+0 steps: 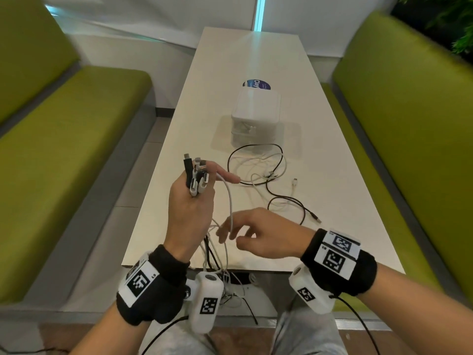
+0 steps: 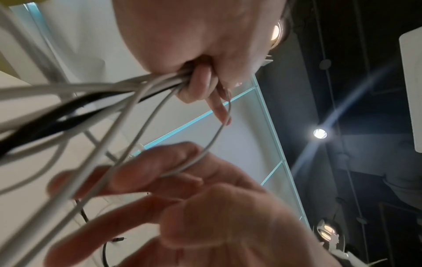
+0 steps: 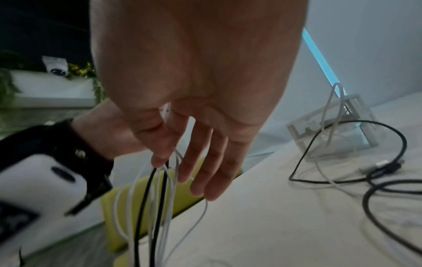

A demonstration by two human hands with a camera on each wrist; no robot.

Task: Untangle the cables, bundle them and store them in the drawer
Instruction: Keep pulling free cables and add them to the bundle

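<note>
My left hand (image 1: 197, 190) is raised over the table's near left corner and grips a bunch of black and white cable ends (image 1: 197, 175), plugs pointing up. Their cords (image 1: 215, 254) hang down past the table's near edge. In the left wrist view the curled fingers (image 2: 200, 84) clamp the cords (image 2: 114, 86). My right hand (image 1: 230, 234) hovers lower and to the right with relaxed fingers, and one white cable (image 2: 217, 133) loops from the left hand to pass between them (image 3: 194, 171). More tangled cables (image 1: 266, 172) lie before the small translucent drawer box (image 1: 256, 116).
The long white table (image 1: 332, 201) runs away from me between two green benches (image 1: 64, 149) (image 1: 409, 124). A black cable's USB plug (image 1: 316, 217) and a loose white plug (image 1: 295, 181) lie on the right. A blue sticker (image 1: 257, 84) sits behind the box.
</note>
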